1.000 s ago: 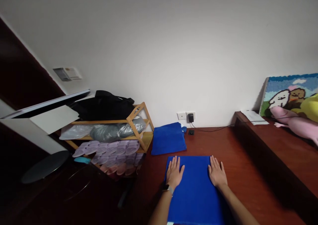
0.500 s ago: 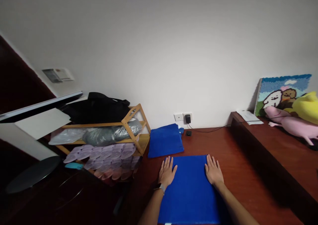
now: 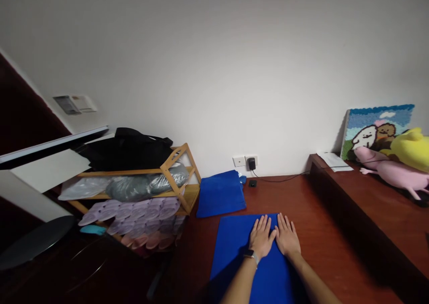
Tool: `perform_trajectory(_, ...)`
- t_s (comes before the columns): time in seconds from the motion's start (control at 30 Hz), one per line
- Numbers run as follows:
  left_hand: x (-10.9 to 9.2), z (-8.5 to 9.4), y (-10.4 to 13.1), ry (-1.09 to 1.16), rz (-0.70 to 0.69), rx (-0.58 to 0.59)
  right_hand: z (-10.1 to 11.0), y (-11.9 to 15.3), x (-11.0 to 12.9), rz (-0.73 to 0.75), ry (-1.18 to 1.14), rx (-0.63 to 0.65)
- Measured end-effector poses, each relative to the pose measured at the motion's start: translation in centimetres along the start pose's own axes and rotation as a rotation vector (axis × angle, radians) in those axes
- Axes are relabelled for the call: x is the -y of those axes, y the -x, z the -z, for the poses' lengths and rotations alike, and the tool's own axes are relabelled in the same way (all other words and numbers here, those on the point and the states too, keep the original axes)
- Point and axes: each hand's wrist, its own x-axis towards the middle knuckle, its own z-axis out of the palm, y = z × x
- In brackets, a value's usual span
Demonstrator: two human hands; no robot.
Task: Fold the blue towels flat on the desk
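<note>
A flat blue cloth (image 3: 231, 246) lies spread on the reddish-brown wooden desk (image 3: 328, 246). My left hand (image 3: 262, 239), with a watch on its wrist, rests palm down on the cloth near its far edge, fingers stretched out. Beside it, my right hand (image 3: 287, 237) lies flat over the cloth's far right corner. The two thumbs meet or nearly meet. Neither hand grasps anything. Behind the cloth, to the left, sits a folded blue cloth (image 3: 221, 194) with a small tag at its far right corner.
On the left stands a wooden rack (image 3: 182, 179) with a black bag (image 3: 127, 149) on top and lilac containers below. A black plug (image 3: 251, 163) with a cable sits in the wall socket. Plush toys (image 3: 395, 165) and a textured picture (image 3: 378, 129) occupy the raised ledge at right.
My left hand has slid right across the cloth, from its left edge to beside my right hand. The right hand stays at the right corner. The view has shifted slightly.
</note>
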Motion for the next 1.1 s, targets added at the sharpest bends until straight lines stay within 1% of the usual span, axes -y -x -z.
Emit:
perform_trajectory(0.07, 2.9, 0.9, 1.7, -0.012, 0.064, 0.004, 0.1, 0.0, 0.1, -0.012, -0.023, -0.016)
perform_trajectory(0.2, 10.0, 3.3, 6.1, -0.08, 0.306, 0.024, 0.5, 0.2, 0.4, -0.034, -0.024, -0.006)
perform_trajectory(0.27, 12.7, 4.0, 7.7, -0.113, 0.377, 0.006, 0.6, 0.3, 0.4, -0.04, -0.021, 0.001)
perform_trajectory(0.33, 14.3, 4.1, 8.6, -0.13, 0.407, -0.013, 0.5, 0.3, 0.4, -0.044, -0.025, 0.003)
perform_trajectory(0.43, 14.9, 3.8, 8.8, -0.139, 0.414, -0.042, 0.1, 0.3, 0.3, -0.051, -0.023, -0.005)
perform_trajectory(0.53, 14.6, 3.5, 8.6, -0.14, 0.406, -0.055, 0.2, 0.1, 0.4, -0.055, -0.005, 0.003)
perform_trajectory(0.63, 14.4, 3.7, 8.4, -0.146, 0.404, -0.042, 1.0, 0.4, 0.8, -0.079, 0.0, 0.052)
perform_trajectory(0.7, 14.5, 4.1, 8.4, -0.149, 0.409, -0.029, 1.4, 1.1, 1.0, -0.099, -0.018, 0.06)
perform_trajectory(0.77, 14.5, 4.6, 8.2, -0.148, 0.409, -0.015, 1.4, 2.2, 1.1, -0.084, -0.045, 0.026)
perform_trajectory(0.83, 13.9, 5.1, 7.9, -0.145, 0.392, -0.023, 1.1, 3.3, 1.1, -0.05, -0.06, -0.002)
perform_trajectory(0.9, 12.0, 5.2, 7.4, -0.129, 0.339, -0.053, 0.6, 4.2, 1.0, -0.037, -0.059, -0.003)
perform_trajectory(0.93, 10.4, 5.0, 7.0, -0.114, 0.291, -0.066, 0.4, 4.5, 0.9, -0.04, -0.059, 0.001)
perform_trajectory(1.0, 6.4, 4.0, 6.0, -0.069, 0.158, -0.068, 0.0, 4.8, 0.8, -0.04, -0.061, 0.002)
perform_trajectory(1.07, 1.8, 2.3, 4.9, -0.018, 0.022, -0.049, -0.1, 4.8, 0.5, -0.029, -0.06, 0.002)
perform_trajectory(1.1, -0.3, 1.4, 4.4, 0.009, -0.015, -0.037, -0.2, 4.8, 0.4, -0.018, -0.055, 0.005)
